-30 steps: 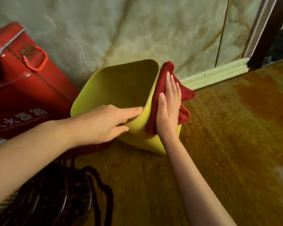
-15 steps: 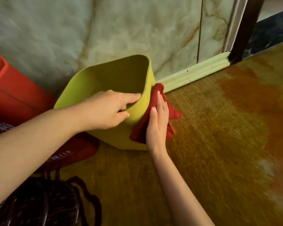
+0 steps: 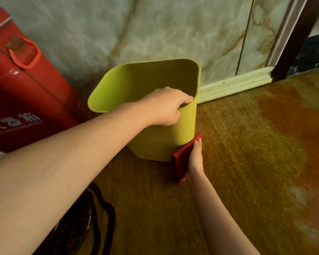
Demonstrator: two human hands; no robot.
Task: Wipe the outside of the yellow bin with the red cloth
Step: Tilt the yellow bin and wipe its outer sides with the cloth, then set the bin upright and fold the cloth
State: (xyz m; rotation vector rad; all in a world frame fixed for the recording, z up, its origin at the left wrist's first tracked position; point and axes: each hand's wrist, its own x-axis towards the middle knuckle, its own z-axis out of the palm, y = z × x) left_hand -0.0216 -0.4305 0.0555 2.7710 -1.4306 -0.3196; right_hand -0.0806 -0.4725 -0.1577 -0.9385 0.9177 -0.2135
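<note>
1. While the yellow bin [image 3: 155, 115] stands upright on the brown floor [image 3: 247, 144] beside the marble wall [image 3: 155, 30], it is steadied for wiping.
2. A red box [image 3: 26, 92] leans against the wall, just left of the bin.
3. The left hand [image 3: 166, 107] grips the near rim, fingers [image 3: 187, 100] curled inside, likely to stop tipping.
4. The right hand [image 3: 195, 159] presses the red cloth [image 3: 180, 159] against the lower right corner, fingers closed on it.

Bin [image 3: 166, 144] on floor [image 3: 247, 144], before wall [image 3: 155, 34]; box [image 3: 26, 92] left; cloth [image 3: 182, 159] at bin's right base.
</note>
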